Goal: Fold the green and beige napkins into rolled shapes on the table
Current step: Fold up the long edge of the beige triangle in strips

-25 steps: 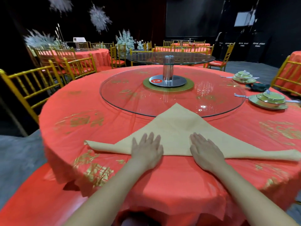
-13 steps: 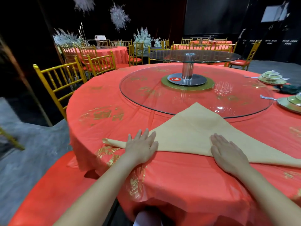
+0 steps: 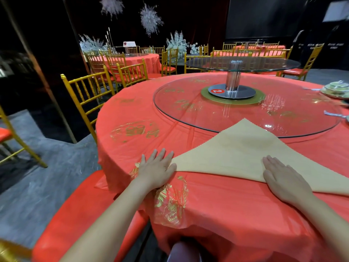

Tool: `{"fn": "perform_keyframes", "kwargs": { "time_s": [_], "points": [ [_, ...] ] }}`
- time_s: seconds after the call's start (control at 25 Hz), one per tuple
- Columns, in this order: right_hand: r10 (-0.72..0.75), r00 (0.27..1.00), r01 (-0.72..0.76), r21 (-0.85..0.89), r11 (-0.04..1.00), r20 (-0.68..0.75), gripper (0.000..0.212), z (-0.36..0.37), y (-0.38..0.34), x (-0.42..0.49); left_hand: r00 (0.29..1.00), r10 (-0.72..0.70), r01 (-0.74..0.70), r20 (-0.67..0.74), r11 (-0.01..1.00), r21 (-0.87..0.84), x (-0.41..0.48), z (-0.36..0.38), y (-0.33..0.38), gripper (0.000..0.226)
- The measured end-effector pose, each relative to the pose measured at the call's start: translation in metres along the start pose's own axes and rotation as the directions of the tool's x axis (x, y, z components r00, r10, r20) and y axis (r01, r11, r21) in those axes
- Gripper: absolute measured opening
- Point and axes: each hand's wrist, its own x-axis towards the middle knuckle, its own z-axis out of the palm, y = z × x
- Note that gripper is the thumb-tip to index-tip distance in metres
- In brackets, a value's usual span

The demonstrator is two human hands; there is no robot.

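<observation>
Head view: the beige napkin [image 3: 241,154] sits on the near side of the red table [image 3: 226,205], folded into a triangle. Its tip points to 12 o'clock, over the glass turntable [image 3: 188,114] rim, and the long edge runs 9 to 3. The left hand [image 3: 156,170] lies flat on the 9 o'clock corner and the right hand [image 3: 283,178] flat nearer 3. Fingers are straight, gripping nothing.
</observation>
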Motion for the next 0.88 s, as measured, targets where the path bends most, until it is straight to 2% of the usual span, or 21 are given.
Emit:
{"fn": "perform_keyframes", "kwargs": {
  "time_s": [0.16, 0.24, 0.32, 0.36, 0.44, 0.52, 0.64, 0.8, 0.88],
  "points": [
    [0.002, 1.000, -0.002, -0.004, 1.000, -0.003, 0.052, -0.001, -0.003, -0.001, 0.995, -0.091, 0.090, 0.029, 0.996, 0.024, -0.003, -0.006, -0.006, 0.053],
    [0.002, 1.000, -0.002, -0.007, 1.000, 0.000, 0.052, -0.001, -0.004, -0.001, 0.995, -0.103, 0.103, -0.003, 0.994, 0.033, -0.001, -0.010, 0.002, 0.055],
    [0.005, 1.000, -0.005, -0.016, 1.000, 0.003, 0.053, -0.002, -0.005, -0.001, 0.995, 0.005, -0.004, -0.097, 1.000, 0.015, 0.001, -0.012, 0.025, 0.054],
    [0.007, 1.000, -0.007, -0.021, 1.000, -0.002, 0.053, -0.002, -0.005, -0.001, 0.980, 0.122, -0.124, -0.158, 0.992, -0.004, 0.002, -0.011, 0.042, 0.052],
    [0.004, 1.000, -0.004, -0.021, 1.000, -0.013, 0.053, -0.002, -0.005, -0.001, 0.881, 0.406, -0.426, -0.242, 0.904, -0.034, 0.002, -0.008, 0.079, 0.045],
    [0.000, 1.000, 0.000, -0.007, 1.000, -0.025, 0.053, -0.002, -0.005, -0.002, 0.767, 0.601, -0.620, -0.226, 0.785, -0.015, 0.002, -0.002, 0.112, 0.037],
    [-0.010, 0.998, 0.010, 0.007, 1.000, -0.054, 0.053, 0.000, -0.003, -0.001, 0.728, 0.659, -0.656, -0.191, 0.750, 0.086, 0.006, 0.002, 0.134, 0.017],
    [-0.041, 0.990, 0.053, 0.083, 0.995, -0.137, 0.054, 0.003, -0.001, -0.003, 0.748, 0.614, -0.627, -0.252, 0.778, 0.033, 0.011, 0.009, 0.135, 0.019],
    [-0.093, 0.971, 0.129, 0.159, 0.979, -0.218, 0.061, 0.001, -0.002, -0.008, 0.755, 0.602, -0.615, -0.259, 0.788, 0.037, 0.013, 0.012, 0.135, 0.024]
  ]
}}
